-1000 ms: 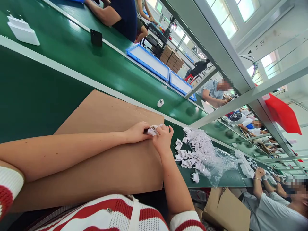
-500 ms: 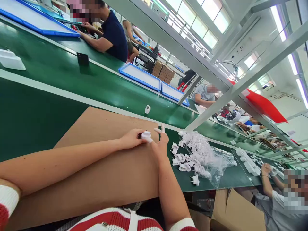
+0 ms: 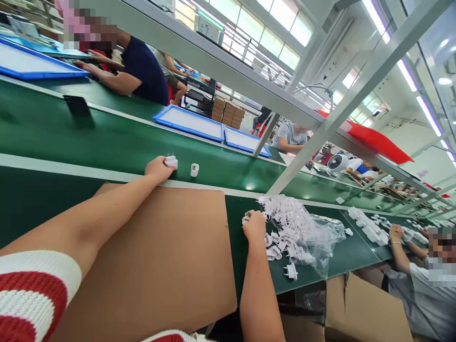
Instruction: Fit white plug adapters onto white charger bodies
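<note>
My left hand (image 3: 158,169) is closed on a white plug adapter (image 3: 171,161), its pins pointing up, over the green belt beyond the cardboard sheet. To its right, a small white plug piece (image 3: 194,170) stands on the belt. My right hand (image 3: 255,225) is at the left edge of a heap of white plug pieces (image 3: 285,218), its fingers closed round a white piece (image 3: 245,220) that is partly hidden. One loose white plug piece (image 3: 291,271) lies at the near side of the heap.
A cardboard sheet (image 3: 171,251) covers the table before me. Clear plastic (image 3: 329,230) lies over the heap's right side. A grey metal frame (image 3: 297,167) slants down to the table. A black object (image 3: 76,104) and blue-rimmed trays (image 3: 190,123) are beyond; a co-worker (image 3: 409,266) sits right.
My hands have moved apart: the left carried the white adapter away to the left over the belt, and the right moved to the heap and closed on a white piece. The camera view has shifted.
</note>
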`<state>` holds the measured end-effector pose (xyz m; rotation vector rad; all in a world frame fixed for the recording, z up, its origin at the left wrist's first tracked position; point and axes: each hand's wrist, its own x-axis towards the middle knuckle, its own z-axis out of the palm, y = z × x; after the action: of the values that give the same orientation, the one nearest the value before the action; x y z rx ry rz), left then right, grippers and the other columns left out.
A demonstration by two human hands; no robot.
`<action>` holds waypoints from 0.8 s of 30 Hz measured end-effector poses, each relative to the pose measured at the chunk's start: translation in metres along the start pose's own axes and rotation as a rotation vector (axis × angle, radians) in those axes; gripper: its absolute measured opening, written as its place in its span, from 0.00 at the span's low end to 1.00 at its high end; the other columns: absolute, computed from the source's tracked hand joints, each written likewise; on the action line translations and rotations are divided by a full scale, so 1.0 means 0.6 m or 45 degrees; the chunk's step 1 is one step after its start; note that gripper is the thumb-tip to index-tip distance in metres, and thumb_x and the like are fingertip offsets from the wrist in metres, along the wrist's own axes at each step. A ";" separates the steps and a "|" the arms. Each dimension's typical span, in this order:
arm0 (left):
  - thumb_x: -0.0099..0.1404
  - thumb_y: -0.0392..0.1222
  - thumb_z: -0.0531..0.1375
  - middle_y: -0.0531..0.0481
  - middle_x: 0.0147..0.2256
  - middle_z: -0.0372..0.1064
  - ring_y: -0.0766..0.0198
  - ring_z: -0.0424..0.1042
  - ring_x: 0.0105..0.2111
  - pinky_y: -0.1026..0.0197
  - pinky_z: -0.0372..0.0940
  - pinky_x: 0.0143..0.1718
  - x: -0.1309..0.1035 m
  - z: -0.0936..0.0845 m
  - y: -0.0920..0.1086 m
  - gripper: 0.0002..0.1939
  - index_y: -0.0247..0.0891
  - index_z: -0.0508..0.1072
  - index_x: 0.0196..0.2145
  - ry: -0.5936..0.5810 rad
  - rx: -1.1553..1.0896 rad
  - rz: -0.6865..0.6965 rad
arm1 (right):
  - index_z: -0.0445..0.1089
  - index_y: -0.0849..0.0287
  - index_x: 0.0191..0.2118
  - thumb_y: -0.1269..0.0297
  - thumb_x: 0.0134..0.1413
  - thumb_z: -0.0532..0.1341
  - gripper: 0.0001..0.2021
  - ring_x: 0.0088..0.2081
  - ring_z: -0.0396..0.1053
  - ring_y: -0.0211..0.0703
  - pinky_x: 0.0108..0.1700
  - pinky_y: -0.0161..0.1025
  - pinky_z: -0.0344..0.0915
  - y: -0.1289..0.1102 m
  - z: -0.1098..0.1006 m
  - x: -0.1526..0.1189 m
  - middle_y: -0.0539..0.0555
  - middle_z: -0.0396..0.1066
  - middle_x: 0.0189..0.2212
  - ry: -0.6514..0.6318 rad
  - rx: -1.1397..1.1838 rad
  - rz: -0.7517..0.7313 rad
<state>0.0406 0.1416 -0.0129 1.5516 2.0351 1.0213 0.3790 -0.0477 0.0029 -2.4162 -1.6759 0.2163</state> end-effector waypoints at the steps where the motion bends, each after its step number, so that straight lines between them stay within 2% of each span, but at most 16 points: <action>1: 0.62 0.44 0.68 0.30 0.57 0.74 0.33 0.71 0.60 0.37 0.67 0.60 -0.003 0.003 0.003 0.27 0.27 0.71 0.55 0.061 0.029 -0.017 | 0.78 0.58 0.53 0.79 0.59 0.61 0.19 0.58 0.73 0.60 0.54 0.45 0.68 -0.002 0.002 0.001 0.64 0.74 0.55 0.026 0.016 -0.005; 3: 0.64 0.44 0.68 0.22 0.70 0.57 0.27 0.56 0.70 0.30 0.58 0.67 -0.016 0.015 0.013 0.38 0.25 0.63 0.66 0.223 0.091 -0.001 | 0.76 0.58 0.53 0.77 0.60 0.62 0.18 0.57 0.73 0.57 0.55 0.45 0.69 -0.005 0.010 0.004 0.64 0.73 0.55 0.119 0.107 -0.032; 5: 0.65 0.43 0.65 0.27 0.77 0.41 0.33 0.41 0.76 0.33 0.46 0.75 -0.030 0.032 0.024 0.44 0.28 0.54 0.73 0.280 0.151 0.168 | 0.74 0.59 0.52 0.74 0.60 0.63 0.15 0.52 0.75 0.54 0.53 0.46 0.71 -0.006 0.022 0.009 0.64 0.72 0.54 0.250 0.299 -0.079; 6: 0.65 0.41 0.64 0.33 0.79 0.38 0.38 0.39 0.78 0.37 0.43 0.77 -0.033 0.042 0.029 0.45 0.31 0.52 0.74 0.234 0.176 0.280 | 0.73 0.58 0.51 0.72 0.59 0.63 0.14 0.48 0.76 0.52 0.52 0.46 0.72 -0.007 0.029 0.012 0.63 0.71 0.53 0.313 0.425 -0.111; 8: 0.62 0.38 0.64 0.36 0.79 0.40 0.40 0.41 0.77 0.40 0.42 0.78 -0.032 0.061 0.038 0.45 0.32 0.55 0.74 0.044 0.220 0.441 | 0.72 0.56 0.48 0.69 0.58 0.65 0.12 0.42 0.76 0.48 0.49 0.46 0.74 -0.008 0.041 0.017 0.60 0.72 0.50 0.377 0.677 -0.168; 10: 0.58 0.35 0.65 0.34 0.76 0.48 0.36 0.49 0.74 0.39 0.50 0.75 -0.020 0.075 0.043 0.43 0.29 0.62 0.70 -0.139 0.260 0.490 | 0.73 0.55 0.45 0.66 0.55 0.66 0.11 0.39 0.75 0.45 0.47 0.44 0.75 -0.010 0.051 0.021 0.57 0.73 0.47 0.329 0.919 -0.186; 13: 0.57 0.30 0.63 0.31 0.68 0.64 0.39 0.63 0.67 0.44 0.60 0.69 0.000 0.075 0.045 0.32 0.26 0.73 0.60 -0.315 0.310 0.504 | 0.76 0.56 0.44 0.62 0.47 0.71 0.16 0.37 0.77 0.44 0.43 0.42 0.76 -0.017 0.057 0.024 0.54 0.78 0.42 0.069 1.281 -0.127; 16: 0.62 0.30 0.60 0.26 0.63 0.67 0.38 0.67 0.64 0.43 0.62 0.66 -0.001 0.048 0.050 0.26 0.21 0.74 0.58 -0.347 0.353 0.535 | 0.79 0.57 0.47 0.58 0.38 0.77 0.26 0.40 0.78 0.47 0.39 0.41 0.74 -0.026 0.054 0.023 0.55 0.82 0.41 -0.156 1.533 -0.098; 18: 0.66 0.37 0.60 0.25 0.61 0.68 0.36 0.66 0.63 0.43 0.62 0.65 -0.019 0.027 0.056 0.23 0.22 0.75 0.56 -0.348 0.363 0.589 | 0.81 0.57 0.47 0.54 0.37 0.78 0.27 0.39 0.77 0.46 0.37 0.39 0.73 -0.031 0.049 0.022 0.56 0.82 0.42 -0.167 1.610 -0.104; 21: 0.68 0.53 0.62 0.33 0.56 0.72 0.40 0.70 0.57 0.50 0.66 0.56 -0.073 0.007 0.062 0.22 0.32 0.78 0.49 -0.385 0.347 0.694 | 0.83 0.57 0.45 0.52 0.39 0.78 0.25 0.34 0.75 0.40 0.33 0.36 0.69 -0.036 0.043 0.019 0.56 0.81 0.43 -0.124 1.696 -0.139; 24: 0.65 0.64 0.62 0.41 0.48 0.75 0.47 0.74 0.46 0.55 0.66 0.44 -0.156 0.007 0.055 0.24 0.40 0.77 0.42 -0.456 0.298 0.768 | 0.81 0.56 0.47 0.58 0.29 0.82 0.32 0.34 0.75 0.39 0.30 0.34 0.66 -0.040 0.041 0.016 0.53 0.80 0.44 -0.189 1.846 -0.141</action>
<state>0.0951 0.0591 -0.0030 2.3600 1.5091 0.6256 0.3550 -0.0288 -0.0157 -1.1930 -0.9848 1.1221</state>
